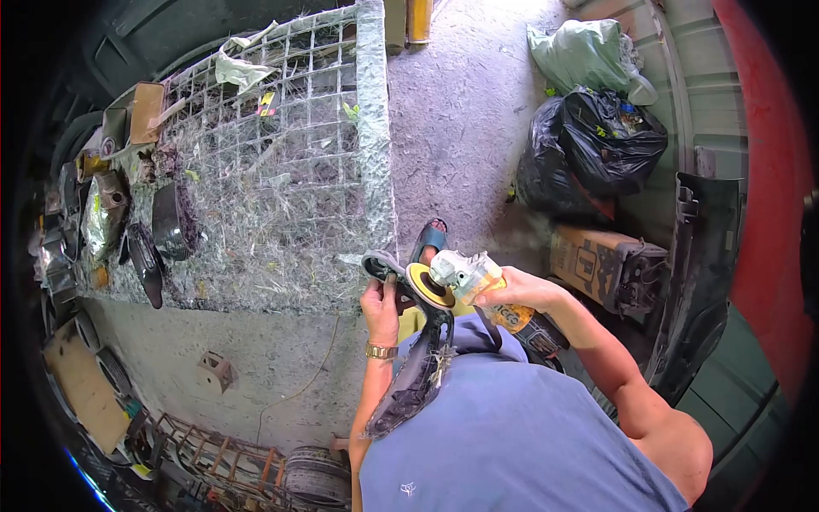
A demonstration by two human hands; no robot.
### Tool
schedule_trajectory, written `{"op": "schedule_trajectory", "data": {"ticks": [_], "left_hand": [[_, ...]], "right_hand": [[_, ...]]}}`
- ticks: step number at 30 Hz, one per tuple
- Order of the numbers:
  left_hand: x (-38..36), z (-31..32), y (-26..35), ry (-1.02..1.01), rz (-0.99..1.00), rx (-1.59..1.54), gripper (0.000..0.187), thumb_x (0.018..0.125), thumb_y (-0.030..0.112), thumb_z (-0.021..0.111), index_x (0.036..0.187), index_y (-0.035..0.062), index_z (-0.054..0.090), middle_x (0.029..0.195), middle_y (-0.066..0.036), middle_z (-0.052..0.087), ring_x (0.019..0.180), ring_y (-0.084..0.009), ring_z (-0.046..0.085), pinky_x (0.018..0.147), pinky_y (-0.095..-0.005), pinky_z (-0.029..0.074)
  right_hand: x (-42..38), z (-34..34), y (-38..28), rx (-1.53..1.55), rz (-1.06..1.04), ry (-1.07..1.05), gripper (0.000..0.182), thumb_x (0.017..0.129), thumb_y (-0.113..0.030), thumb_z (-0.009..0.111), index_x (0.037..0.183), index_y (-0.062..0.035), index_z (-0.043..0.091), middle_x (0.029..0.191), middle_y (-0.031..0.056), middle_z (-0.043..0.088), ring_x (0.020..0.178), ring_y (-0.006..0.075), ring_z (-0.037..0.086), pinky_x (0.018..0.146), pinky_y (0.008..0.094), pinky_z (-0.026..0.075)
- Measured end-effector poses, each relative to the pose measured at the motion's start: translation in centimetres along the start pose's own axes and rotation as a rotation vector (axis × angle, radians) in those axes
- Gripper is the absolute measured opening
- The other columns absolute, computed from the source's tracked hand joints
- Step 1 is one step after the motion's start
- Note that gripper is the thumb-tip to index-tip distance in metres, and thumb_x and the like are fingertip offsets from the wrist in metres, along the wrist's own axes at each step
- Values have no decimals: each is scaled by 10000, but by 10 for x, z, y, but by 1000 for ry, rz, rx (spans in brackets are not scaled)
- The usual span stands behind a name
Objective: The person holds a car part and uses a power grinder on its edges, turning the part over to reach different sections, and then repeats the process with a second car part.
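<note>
My left hand (pixel 381 314), a gold-toned watch on its wrist, is closed on the upper end of a long dark molded part (pixel 411 380). That end curves into a loop, while the lower end rests against my blue shirt; pale frayed fibers stick out along one edge. Wrapped around an angle grinder (pixel 516 319) is my right hand (pixel 525 290). The grinder's yellow disc (pixel 430 287) overlaps the molded part just right of my left fingers. My sandaled foot (pixel 433 237) shows beyond the disc.
A workbench with a grid top (pixel 256 247), strewn with fibers, stands at the left. On it lie dark molded pieces (pixel 175 220). Black garbage bags (pixel 597 141), a cardboard box (pixel 597 260) and a long black panel (pixel 695 273) line the right. A hollow block (pixel 213 372) sits on the floor.
</note>
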State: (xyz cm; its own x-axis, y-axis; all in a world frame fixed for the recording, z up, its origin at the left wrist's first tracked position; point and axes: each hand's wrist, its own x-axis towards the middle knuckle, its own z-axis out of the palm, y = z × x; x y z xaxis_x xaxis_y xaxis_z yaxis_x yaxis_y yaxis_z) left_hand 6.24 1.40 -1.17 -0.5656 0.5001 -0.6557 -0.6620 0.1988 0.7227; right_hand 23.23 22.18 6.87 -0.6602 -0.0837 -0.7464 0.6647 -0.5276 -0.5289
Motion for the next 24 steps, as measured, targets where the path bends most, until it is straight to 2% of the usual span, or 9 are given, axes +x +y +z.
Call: {"op": "schedule_trajectory", "data": {"ticks": [4, 11, 16, 22, 24], "left_hand": [[-1, 0, 5, -9, -14, 69, 184, 991, 207, 579, 990, 23, 568, 782, -46, 661, 640, -107, 658, 549, -274, 606], [-3, 2, 6, 1, -13, 48, 165, 993, 166, 576, 946, 8, 557, 799, -53, 657, 678, -107, 662, 541, -277, 609], [-1, 2, 3, -11, 23, 52, 145, 994, 144, 567, 972, 1, 570, 816, -49, 653, 692, -109, 662, 541, -277, 609], [0, 0, 0, -26, 21, 30, 153, 994, 147, 567, 999, -5, 582, 812, -40, 644, 700, -106, 655, 557, -285, 616], [0, 1, 1, -37, 27, 41, 160, 996, 155, 567, 990, -4, 582, 799, -35, 637, 696, -104, 651, 559, -289, 617]], "right_hand": [[4, 2, -7, -12, 3, -27, 512, 848, -325, 756, 1241, -26, 618, 1141, 36, 652, 1014, 111, 574, 908, 298, 453], [16, 6, -15, -7, -22, -13, 516, 844, -332, 762, 1232, -23, 620, 1127, 30, 654, 1000, 105, 578, 911, 292, 451], [30, 5, -28, -59, -73, 12, 470, 837, -315, 757, 1184, -22, 636, 1071, 17, 650, 953, 101, 576, 872, 291, 460], [27, -5, -34, -6, -56, 66, 507, 842, -309, 748, 1214, 9, 614, 1110, 42, 657, 968, 94, 589, 878, 281, 469], [15, -1, -40, -34, -102, 54, 403, 857, -348, 715, 1097, -27, 676, 998, 5, 668, 893, 77, 576, 799, 258, 470]]}}
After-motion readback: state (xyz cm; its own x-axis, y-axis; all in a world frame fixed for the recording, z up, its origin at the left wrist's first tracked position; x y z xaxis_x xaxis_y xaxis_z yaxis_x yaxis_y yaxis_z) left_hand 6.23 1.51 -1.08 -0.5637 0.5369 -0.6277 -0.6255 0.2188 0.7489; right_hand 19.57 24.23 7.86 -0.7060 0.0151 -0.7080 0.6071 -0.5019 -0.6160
